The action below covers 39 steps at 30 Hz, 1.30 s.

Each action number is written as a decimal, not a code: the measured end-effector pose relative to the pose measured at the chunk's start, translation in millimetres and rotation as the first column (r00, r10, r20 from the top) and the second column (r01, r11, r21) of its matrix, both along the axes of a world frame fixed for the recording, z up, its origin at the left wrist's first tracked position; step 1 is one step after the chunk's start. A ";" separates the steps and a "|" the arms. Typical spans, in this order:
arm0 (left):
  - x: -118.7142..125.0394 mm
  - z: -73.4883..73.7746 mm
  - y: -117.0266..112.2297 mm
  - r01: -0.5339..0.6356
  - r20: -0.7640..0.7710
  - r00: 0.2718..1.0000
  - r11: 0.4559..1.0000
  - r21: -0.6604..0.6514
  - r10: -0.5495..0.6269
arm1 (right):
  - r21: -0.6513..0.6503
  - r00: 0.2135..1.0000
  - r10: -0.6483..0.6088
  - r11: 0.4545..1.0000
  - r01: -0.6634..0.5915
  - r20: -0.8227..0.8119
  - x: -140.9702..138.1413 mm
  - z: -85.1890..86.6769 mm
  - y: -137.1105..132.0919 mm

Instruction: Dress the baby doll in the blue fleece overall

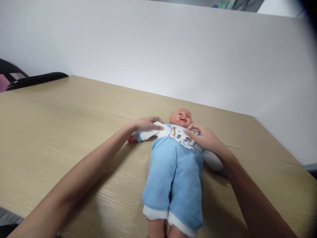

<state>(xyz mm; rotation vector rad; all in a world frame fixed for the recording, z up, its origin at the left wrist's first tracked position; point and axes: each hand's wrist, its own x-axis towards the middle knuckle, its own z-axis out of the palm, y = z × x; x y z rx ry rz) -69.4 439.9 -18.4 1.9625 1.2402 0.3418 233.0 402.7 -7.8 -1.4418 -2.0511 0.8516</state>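
Observation:
A baby doll (182, 116) lies on its back on the table, head at the far end and legs toward me. It wears fuzzy light blue trousers (174, 175) with white cuffs, and a white top (178, 134) with an animal face on the chest. My left hand (148, 124) is closed on the white sleeve (146, 135) near the doll's shoulder, thumb on top. At the other shoulder, my right hand (204, 136) pinches the top beside the neckline. The doll's feet fall outside the view, and its hand on the right is hidden behind my forearm.
The light wood table (74, 132) has seams across its surface. Behind it rises a white partition (148, 49), with some items partly visible above its top edge. A black chair (37, 79) stands at the left edge, with something pink beside it.

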 end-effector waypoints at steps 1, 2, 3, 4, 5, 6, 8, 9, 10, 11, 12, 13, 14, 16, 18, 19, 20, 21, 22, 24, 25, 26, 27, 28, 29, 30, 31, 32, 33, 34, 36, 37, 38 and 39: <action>-0.3 0.2 0.9 0.013 -0.013 1.000 1.000 0.024 -0.013 | 0.026 0.995 0.009 1.000 -0.011 0.096 8.0 4.2 -1.4; -0.3 0.8 1.4 0.020 -0.029 0.999 0.999 0.047 -0.019 | 0.033 0.987 0.022 0.999 -0.028 0.157 15.2 6.7 -3.4; 0.1 1.8 1.4 0.025 -0.048 0.999 0.998 0.066 -0.022 | 0.031 0.981 0.036 0.999 -0.043 0.189 21.9 7.2 -6.1; 0.9 3.4 0.9 0.029 -0.067 0.997 0.996 0.081 -0.024 | 0.028 0.977 0.050 0.998 -0.057 0.207 28.2 5.6 -9.8; 2.2 5.5 -0.4 0.030 -0.087 0.996 0.995 0.091 -0.022 | 0.049 0.975 0.044 0.997 -0.056 0.219 34.7 1.9 -14.5; 4.0 8.2 -2.5 0.028 -0.105 0.994 0.994 0.102 -0.017 | 0.099 0.974 0.015 0.994 -0.038 0.225 41.8 -3.8 -20.4; 10.4 14.9 -9.7 -0.005 -0.143 0.989 0.985 0.171 0.030 | 0.233 0.975 -0.078 0.972 0.028 0.208 59.2 -19.6 -35.9; 15.6 18.4 -14.7 -0.036 -0.160 0.984 0.968 0.249 0.078 | 0.302 0.974 -0.128 0.951 0.067 0.187 69.5 -28.8 -45.1; 22.5 21.8 -20.5 -0.065 -0.160 0.979 0.934 0.352 0.128 | 0.334 0.973 -0.150 0.939 0.084 0.176 80.6 -38.4 -55.0; 31.4 24.7 -26.7 -0.079 -0.139 0.977 0.885 0.459 0.159 | 0.356 0.969 -0.170 0.929 0.098 0.177 92.0 -47.9 -65.2; 42.4 26.9 -32.8 -0.072 -0.105 0.982 0.832 0.550 0.154 | 0.369 0.966 -0.184 0.923 0.107 0.180 102.9 -56.9 -75.2; 55.1 28.0 -38.3 -0.047 -0.065 0.992 0.786 0.616 0.110 | 0.374 0.967 -0.189 0.920 0.113 0.172 112.9 -65.0 -84.5; 69.3 28.0 -42.9 -0.004 -0.031 0.999 0.753 0.658 0.033 | 0.372 0.969 -0.196 0.920 0.127 0.153 121.3 -71.9 -92.9; 99.7 24.1 -47.8 0.103 -0.021 0.992 0.709 0.697 -0.123 | 0.346 0.974 -0.208 0.924 0.165 0.090 132.3 -81.2 -105.6; 127.8 16.4 -46.8 0.187 -0.086 0.980 0.687 0.702 -0.179 | 0.285 0.974 -0.225 0.935 0.210 0.021 135.4 -83.9 -112.9; 139.2 12.1 -44.8 0.216 -0.123 0.976 0.695 0.686 -0.183 | 0.253 0.969 -0.247 0.937 0.242 -0.011 134.5 -83.1 -114.6; 148.1 7.9 -42.4 0.239 -0.153 0.971 0.711 0.661 -0.184 | 0.231 0.958 -0.280 0.930 0.285 -0.053 132.4 -81.1 -115.3; 154.5 4.4 -40.2 0.249 -0.167 0.969 0.730 0.637 -0.184 | 0.214 0.942 -0.317 0.918 0.334 -0.110 129.5 -78.3 -114.9; 158.2 1.7 -38.4 0.251 -0.162 0.968 0.744 0.620 -0.191 | 0.200 0.919 -0.348 0.902 0.382 -0.185 125.9 -75.0 -113.6; 159.1 -0.7 -37.5 0.257 -0.106 0.964 0.746 0.614 -0.245 | 0.143 0.852 -0.355 0.889 0.435 -0.385 117.5 -67.1 -108.0; 157.2 -0.6 -38.3 0.260 -0.062 0.957 0.738 0.623 -0.285 | 0.100 0.809 -0.333 0.898 0.429 -0.484 112.8 -62.8 -103.6; 154.6 0.0 -39.7 0.263 -0.019 0.945 0.724 0.638 -0.327 | 0.062 0.767 -0.307 0.910 0.410 -0.564 107.7 -58.4 -98.3; 151.8 1.0 -41.5 0.267 0.018 0.930 0.707 0.654 -0.368 | 0.037 0.730 -0.282 0.921 0.388 -0.622 102.3 -54.0 -92.0; 149.0 2.0 -43.4 0.271 0.042 0.916 0.690 0.671 -0.400 | 0.032 0.706 -0.259 0.928 0.371 -0.660 96.6 -49.9 -85.0; 146.6 2.7 -45.2 0.271 0.054 0.906 0.674 0.688 -0.420 | 0.041 0.694 -0.238 0.932 0.360 -0.679 90.5 -46.4 -77.4; 144.5 3.2 -46.7 0.271 0.054 0.900 0.654 0.706 -0.432 | 0.055 0.692 -0.219 0.935 0.350 -0.688 84.3 -43.8 -69.6; 142.8 3.2 -48.1 0.276 0.045 0.895 0.630 0.726 -0.445 | 0.068 0.696 -0.200 0.939 0.336 -0.689 78.1 -42.3 -62.0; 141.2 2.8 -49.4 0.284 0.031 0.889 0.604 0.745 -0.456 | 0.078 0.705 -0.177 0.946 0.314 -0.687 72.0 -42.0 -55.0; 139.7 2.2 -50.6 0.290 0.013 0.887 0.577 0.764 -0.462 | 0.086 0.719 -0.148 0.957 0.279 -0.679 66.4 -43.0 -49.0; 138.2 1.4 -52.0 0.295 -0.011 0.887 0.549 0.782 -0.461 | 0.097 0.741 -0.114 0.967 0.235 -0.662 61.5 -45.2 -44.4; 135.1 0.2 -55.3 0.300 -0.063 0.899 0.504 0.810 -0.434 | 0.151 0.798 -0.033 0.976 0.155 -0.601 54.4 -51.9 -40.0; 133.6 0.1 -57.1 0.296 -0.080 0.908 0.493 0.818 -0.411 | 0.196 0.833 0.003 0.972 0.127 -0.554 52.5 -55.7 -40.3; 132.4 0.6 -58.7 0.280 -0.083 0.918 0.488 0.826 -0.388 | 0.248 0.867 0.031 0.963 0.107 -0.497 51.5 -59.2 -41.9; 131.4 1.5 -60.0 0.256 -0.065 0.926 0.491 0.833 -0.372 | 0.299 0.898 0.051 0.950 0.092 -0.438 51.3 -62.1 -44.6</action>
